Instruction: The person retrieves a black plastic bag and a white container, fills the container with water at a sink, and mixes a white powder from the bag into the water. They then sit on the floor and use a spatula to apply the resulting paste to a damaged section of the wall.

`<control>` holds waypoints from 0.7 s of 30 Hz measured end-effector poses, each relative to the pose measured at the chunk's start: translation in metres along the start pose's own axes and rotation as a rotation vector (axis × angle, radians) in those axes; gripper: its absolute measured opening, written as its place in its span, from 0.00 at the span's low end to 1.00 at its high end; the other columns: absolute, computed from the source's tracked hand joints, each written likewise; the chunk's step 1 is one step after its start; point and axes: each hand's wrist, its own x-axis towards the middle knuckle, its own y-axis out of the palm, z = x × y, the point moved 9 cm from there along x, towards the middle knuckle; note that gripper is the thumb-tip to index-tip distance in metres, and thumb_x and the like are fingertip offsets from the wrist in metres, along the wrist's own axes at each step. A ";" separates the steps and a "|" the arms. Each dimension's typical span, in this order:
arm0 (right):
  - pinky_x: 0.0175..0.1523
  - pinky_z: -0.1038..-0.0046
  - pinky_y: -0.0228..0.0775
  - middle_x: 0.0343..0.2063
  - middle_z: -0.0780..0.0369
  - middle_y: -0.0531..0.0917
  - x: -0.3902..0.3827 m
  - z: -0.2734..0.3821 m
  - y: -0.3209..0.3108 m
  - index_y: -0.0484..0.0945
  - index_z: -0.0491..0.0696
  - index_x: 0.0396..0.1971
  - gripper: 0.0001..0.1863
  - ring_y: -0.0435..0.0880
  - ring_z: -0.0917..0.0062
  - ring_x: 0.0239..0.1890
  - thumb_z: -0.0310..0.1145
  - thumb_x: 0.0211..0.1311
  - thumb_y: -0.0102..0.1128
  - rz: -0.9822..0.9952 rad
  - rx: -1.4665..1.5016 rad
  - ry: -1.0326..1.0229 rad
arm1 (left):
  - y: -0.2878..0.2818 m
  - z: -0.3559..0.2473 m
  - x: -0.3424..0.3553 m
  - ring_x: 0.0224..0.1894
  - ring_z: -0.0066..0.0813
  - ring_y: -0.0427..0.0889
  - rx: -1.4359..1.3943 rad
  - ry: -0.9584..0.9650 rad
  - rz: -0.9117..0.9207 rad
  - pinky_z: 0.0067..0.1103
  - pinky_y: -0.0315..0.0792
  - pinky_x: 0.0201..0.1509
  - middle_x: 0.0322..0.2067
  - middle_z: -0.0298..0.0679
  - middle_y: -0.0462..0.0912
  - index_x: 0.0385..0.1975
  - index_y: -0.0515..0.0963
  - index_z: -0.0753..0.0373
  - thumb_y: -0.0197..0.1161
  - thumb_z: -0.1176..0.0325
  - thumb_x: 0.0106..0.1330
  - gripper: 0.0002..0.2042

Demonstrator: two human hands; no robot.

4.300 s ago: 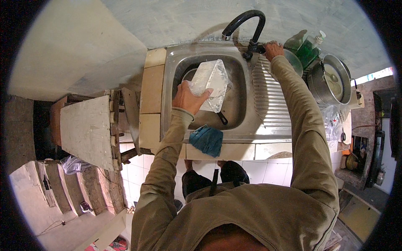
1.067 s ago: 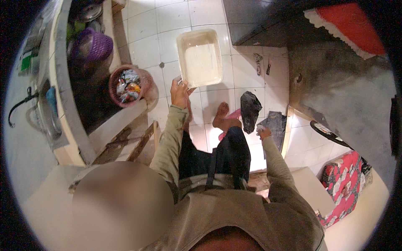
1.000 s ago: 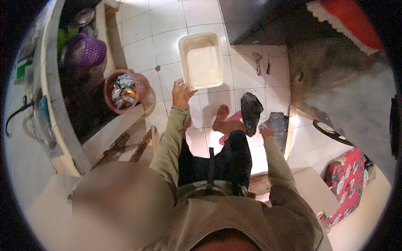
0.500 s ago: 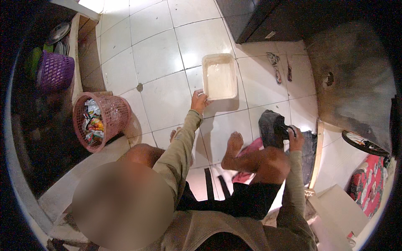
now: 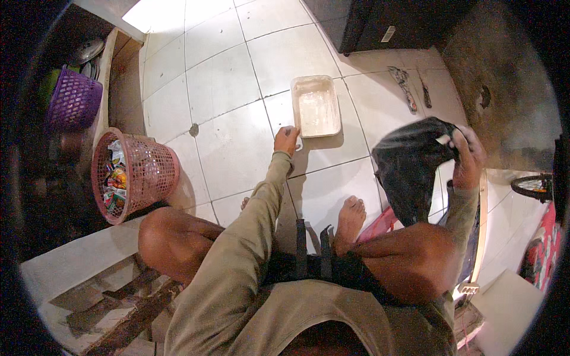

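Observation:
A shallow rectangular off-white tub [image 5: 316,107] rests on the tiled floor in front of me, with whitish smears inside. My left hand [image 5: 287,140] is closed at its near left corner, fingers curled against the rim. Off to the right, my right hand [image 5: 468,155] grips a black cloth [image 5: 409,163] by its upper edge. That cloth hangs in loose folds above the floor, and a small white patch shows beside my fingers. Below it, a pink cloth [image 5: 380,222] lies by my bare foot, partly covered.
A pink openwork basket [image 5: 151,173] with wrappers in it lies tilted at left. Behind it, a purple basket [image 5: 74,98] sits on a shelf. Two slim tools, a wider one [image 5: 404,88] and a narrow one [image 5: 425,89], lie near the dark cabinet [image 5: 389,26]. A bicycle wheel [image 5: 531,187] shows at far right.
My right hand has lifted the black cloth up and outward, so it now spreads wider. The left hand remains at the tub's corner. My head view has shifted.

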 end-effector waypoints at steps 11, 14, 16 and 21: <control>0.30 0.81 0.73 0.25 0.67 0.79 0.028 -0.052 0.064 0.79 0.46 0.36 0.13 0.77 0.85 0.29 0.40 0.57 0.58 0.048 0.261 0.133 | 0.115 -0.188 -0.266 0.56 0.45 0.68 0.131 1.275 0.403 0.37 0.56 0.62 0.54 0.48 0.68 0.55 0.67 0.55 0.62 0.55 0.53 0.28; 0.27 0.78 0.75 0.25 0.66 0.79 0.025 -0.046 0.063 0.79 0.47 0.37 0.14 0.77 0.84 0.28 0.41 0.58 0.57 0.031 0.289 0.165 | 0.125 -0.180 -0.277 0.53 0.44 0.70 0.266 1.292 0.308 0.37 0.60 0.57 0.51 0.44 0.72 0.48 0.73 0.56 0.62 0.63 0.52 0.21; 0.31 0.77 0.75 0.26 0.65 0.79 0.024 -0.047 0.057 0.79 0.46 0.36 0.14 0.78 0.82 0.29 0.40 0.57 0.58 0.060 0.251 0.141 | 0.127 -0.173 -0.258 0.52 0.44 0.71 0.294 1.290 0.211 0.37 0.61 0.54 0.51 0.42 0.73 0.43 0.75 0.56 0.62 0.66 0.50 0.17; 0.43 0.74 0.70 0.30 0.63 0.80 0.003 -0.027 0.063 0.79 0.43 0.36 0.15 0.79 0.75 0.33 0.39 0.56 0.58 0.272 -0.131 -0.229 | 0.090 -0.252 -0.215 0.54 0.46 0.68 0.141 1.234 0.060 0.39 0.62 0.52 0.50 0.48 0.69 0.31 0.74 0.57 0.65 0.76 0.42 0.14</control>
